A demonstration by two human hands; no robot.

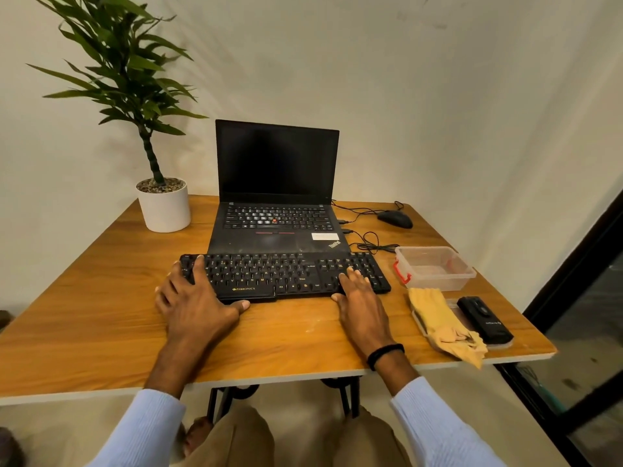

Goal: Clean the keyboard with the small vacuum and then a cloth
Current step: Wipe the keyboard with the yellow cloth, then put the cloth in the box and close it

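Note:
A black keyboard (269, 274) lies flat on the wooden table (101, 318), just in front of the laptop. My left hand (195, 298) grips its left end, fingers over the top keys and thumb under the front edge. My right hand (359, 294) rests on the right part, fingers spread over the keys by the number pad and thumb at the front edge. To the right, a yellow cloth (441, 323) lies folded on a clear lid. Beside it sits the small black vacuum (485, 320), untouched.
An open black laptop (276, 197) stands behind the keyboard. A potted plant (163, 207) is at the back left, a wired mouse (395, 219) at the back right, with cables trailing. A clear plastic box (435, 267) sits right of the keyboard. The table's right edge is close to the vacuum.

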